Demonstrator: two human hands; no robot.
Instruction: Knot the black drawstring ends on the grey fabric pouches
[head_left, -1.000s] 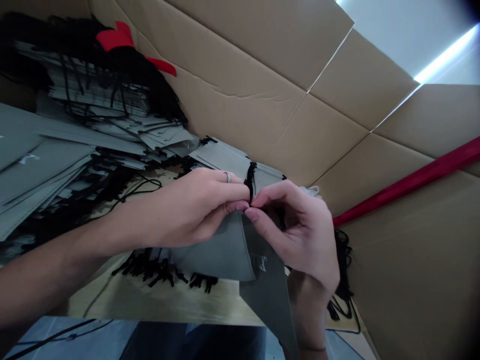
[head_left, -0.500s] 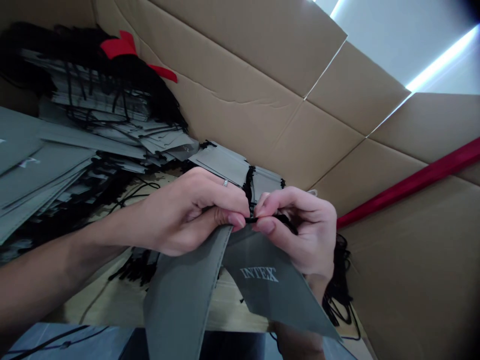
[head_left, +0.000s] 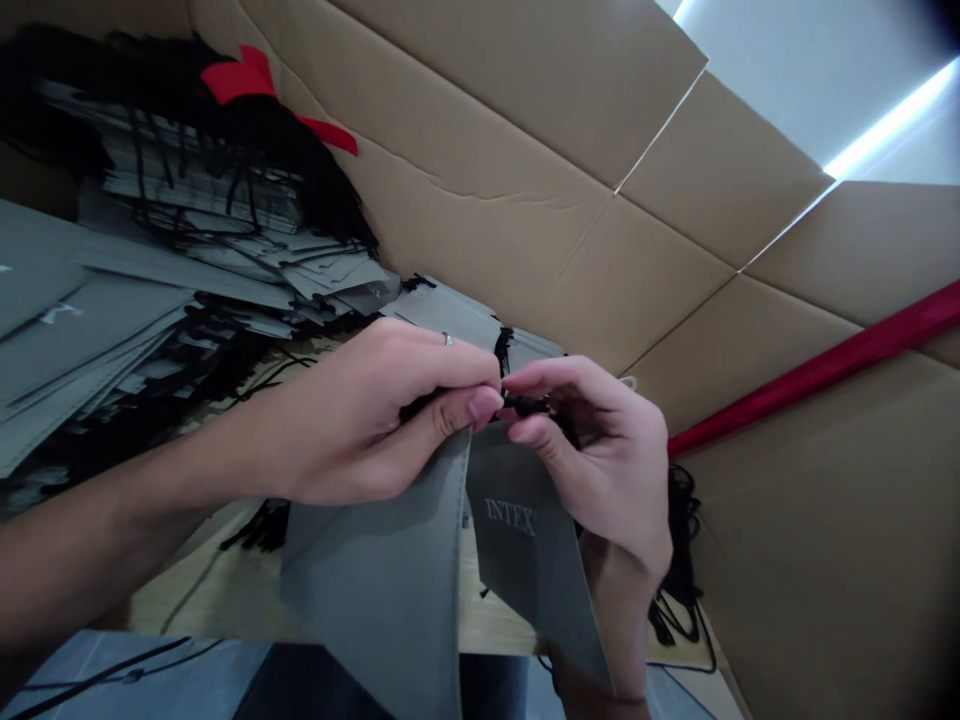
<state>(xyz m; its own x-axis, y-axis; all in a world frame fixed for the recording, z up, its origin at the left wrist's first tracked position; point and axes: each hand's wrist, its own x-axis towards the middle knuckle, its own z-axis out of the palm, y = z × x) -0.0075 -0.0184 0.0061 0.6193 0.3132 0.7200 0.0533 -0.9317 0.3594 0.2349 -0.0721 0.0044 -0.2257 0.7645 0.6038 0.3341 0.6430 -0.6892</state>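
the two grey flaps point(head_left: 390, 570) looked smooth and matt, like coated cloth — the black cord point(head_left: 529, 405) dull and soft. i saw matt, creased cardboard point(head_left: 480, 130), a red strip point(head_left: 825, 372) like faintly glossy fabric, a smooth wood-look tabletop point(head_left: 225, 600) and a shiny metal ring point(head_left: 448, 339).

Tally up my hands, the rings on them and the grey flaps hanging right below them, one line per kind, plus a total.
Hands: 2 (left hand, right hand)
Rings: 1 (silver-coloured ring)
Grey flaps: 2 (plain flap, INTEX flap)
Total: 5
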